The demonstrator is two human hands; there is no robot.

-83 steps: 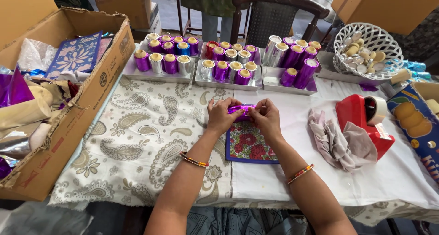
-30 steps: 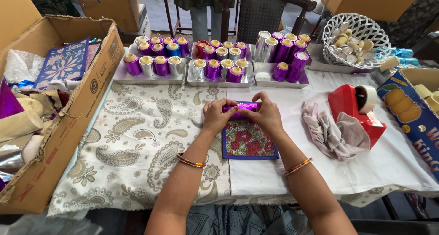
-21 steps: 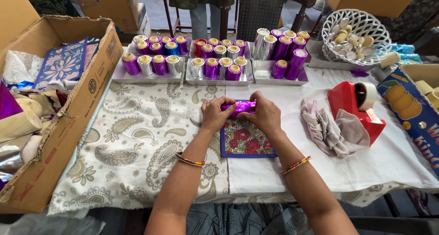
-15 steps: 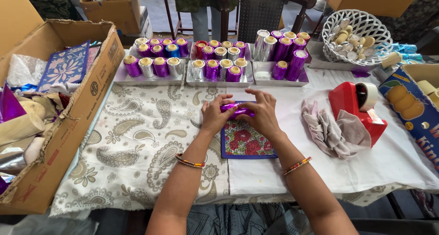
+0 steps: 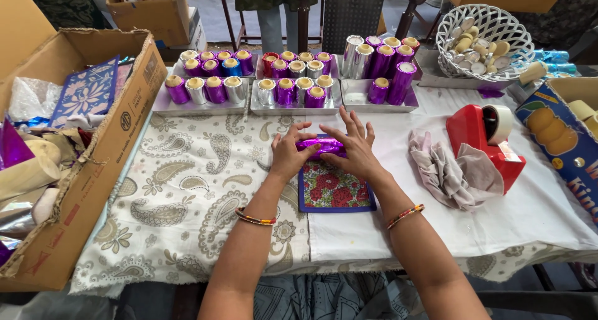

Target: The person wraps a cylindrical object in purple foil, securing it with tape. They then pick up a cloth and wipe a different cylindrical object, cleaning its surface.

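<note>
The worktop (image 5: 536,214) is covered by a paisley cloth (image 5: 187,189) on the left and a plain white cloth on the right. An open cardboard box (image 5: 118,139) containing foil and printed sheets stands at the left edge. Three silver trays (image 5: 358,96) line the far side, loaded with upright rolls wrapped in purple, silver, red and blue foil. A white lattice basket (image 5: 486,43) of unwrapped rolls sits at far right, with a red tape dispenser (image 5: 476,130) and a crumpled grey cloth (image 5: 448,174) nearer the front. A floral mat (image 5: 333,189) with a blue border lies at centre.

The purple foil roll (image 5: 321,147) lies horizontally across the far edge of the mat. The left hand (image 5: 289,155) pinches its left end with curled fingers. The right hand (image 5: 355,149) presses on its right part, fingers spread.
</note>
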